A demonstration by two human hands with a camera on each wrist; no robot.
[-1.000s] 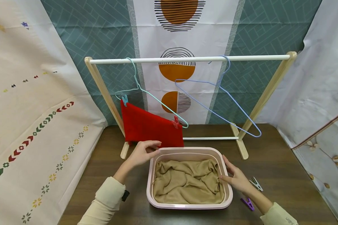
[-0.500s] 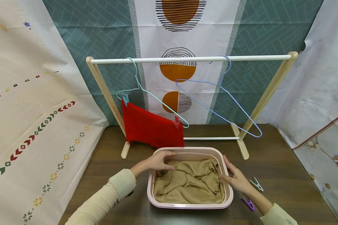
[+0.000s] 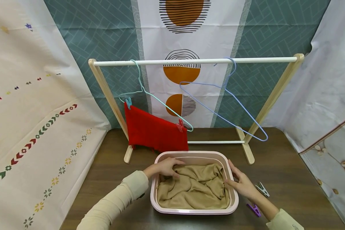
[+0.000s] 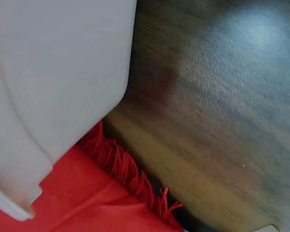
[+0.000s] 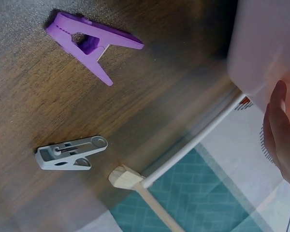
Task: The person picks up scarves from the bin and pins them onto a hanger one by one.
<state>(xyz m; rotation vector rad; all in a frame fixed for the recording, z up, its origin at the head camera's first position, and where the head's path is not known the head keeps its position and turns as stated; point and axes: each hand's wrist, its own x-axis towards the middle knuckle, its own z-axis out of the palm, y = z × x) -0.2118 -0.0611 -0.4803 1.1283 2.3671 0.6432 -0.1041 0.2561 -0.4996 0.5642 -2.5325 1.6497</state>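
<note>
A pale pink plastic basin [image 3: 194, 211] stands on the table with a crumpled tan cloth [image 3: 195, 188] inside. My left hand [image 3: 167, 166] reaches over the basin's left rim, its fingers relaxed above the cloth's far left part; whether the fingertips touch the cloth is unclear. It is out of sight in the left wrist view, where the basin's outer wall [image 4: 63, 67] shows. My right hand [image 3: 242, 183] grips the basin's right rim, thumb on the inner side and fingers along the outside. In the right wrist view, fingers of the right hand [image 5: 282, 137] lie against the outer wall.
Behind the basin stands a wooden rack with a white rail [image 3: 172, 62]. A red fringed cloth [image 3: 155, 132] hangs from a mint hanger [image 3: 161, 101] by two clothespins. A blue hanger [image 3: 211, 110] hangs bare. A purple clothespin [image 3: 254, 210] and a grey clothespin [image 3: 262, 189] lie right of the basin.
My left hand has moved right and slightly down, from the basin's far left corner to over the tan cloth. My right hand has kept its hold on the rim.
</note>
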